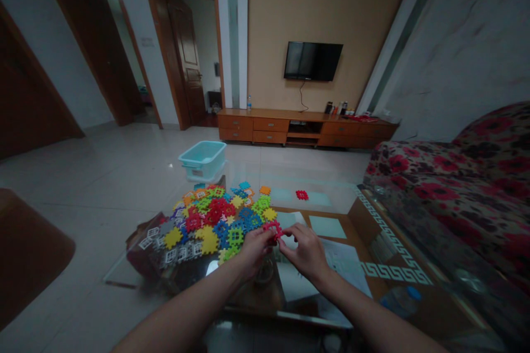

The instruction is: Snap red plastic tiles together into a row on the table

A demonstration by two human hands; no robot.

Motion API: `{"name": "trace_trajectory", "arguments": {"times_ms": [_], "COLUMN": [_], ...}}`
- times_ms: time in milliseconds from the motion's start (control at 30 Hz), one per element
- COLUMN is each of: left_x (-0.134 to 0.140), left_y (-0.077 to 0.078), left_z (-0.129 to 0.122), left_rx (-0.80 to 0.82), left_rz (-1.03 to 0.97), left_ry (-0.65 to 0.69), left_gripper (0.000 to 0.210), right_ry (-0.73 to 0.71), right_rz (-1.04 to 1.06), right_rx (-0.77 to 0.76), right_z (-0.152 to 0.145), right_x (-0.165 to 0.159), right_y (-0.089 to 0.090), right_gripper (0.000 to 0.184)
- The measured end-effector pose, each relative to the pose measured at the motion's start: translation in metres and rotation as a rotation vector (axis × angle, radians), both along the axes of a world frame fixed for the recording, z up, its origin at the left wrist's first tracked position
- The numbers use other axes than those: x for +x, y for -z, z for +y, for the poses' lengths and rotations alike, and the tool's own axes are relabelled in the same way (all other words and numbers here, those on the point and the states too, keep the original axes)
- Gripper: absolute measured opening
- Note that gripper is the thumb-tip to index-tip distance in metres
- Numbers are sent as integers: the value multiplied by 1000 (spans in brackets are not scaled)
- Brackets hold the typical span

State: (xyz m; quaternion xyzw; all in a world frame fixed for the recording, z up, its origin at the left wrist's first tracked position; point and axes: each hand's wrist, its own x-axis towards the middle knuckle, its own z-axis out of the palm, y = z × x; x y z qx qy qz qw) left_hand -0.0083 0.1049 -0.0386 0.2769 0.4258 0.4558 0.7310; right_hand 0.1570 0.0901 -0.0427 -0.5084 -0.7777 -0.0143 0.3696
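Between my two hands is a red interlocking plastic piece [273,228] with an open frame shape, held above the glass table. My left hand [257,248] pinches its lower left side. On its right edge, the thumb and fingertips of my right hand [304,248] are closed on it. Left of my hands lies a heap of interlocking pieces [215,212] in red, yellow, blue, green, grey and white. A separate red piece [302,195] rests farther back on the glass, and an orange piece [265,190] lies at the heap's far edge.
A light blue plastic basket [202,157] stands beyond the heap. Papers [339,259] and a bottle with a blue cap [401,300] show at the right part of the glass table [331,187]. A floral sofa [455,171] is on the right, a brown seat [33,248] on the left.
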Motion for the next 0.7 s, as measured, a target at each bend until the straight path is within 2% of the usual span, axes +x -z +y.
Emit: {"name": "trace_trajectory", "arguments": {"times_ms": [433, 700], "left_x": [-1, -1], "left_y": [5, 15], "left_z": [2, 6], "left_rx": [-9, -29], "left_rz": [-18, -12], "left_ry": [31, 22], "left_gripper": [47, 43], "right_ry": [21, 21], "right_rz": [-4, 0], "right_rx": [9, 8], "right_z": [1, 4], "right_x": [2, 5], "right_y": [-1, 2], "right_gripper": [5, 8]}}
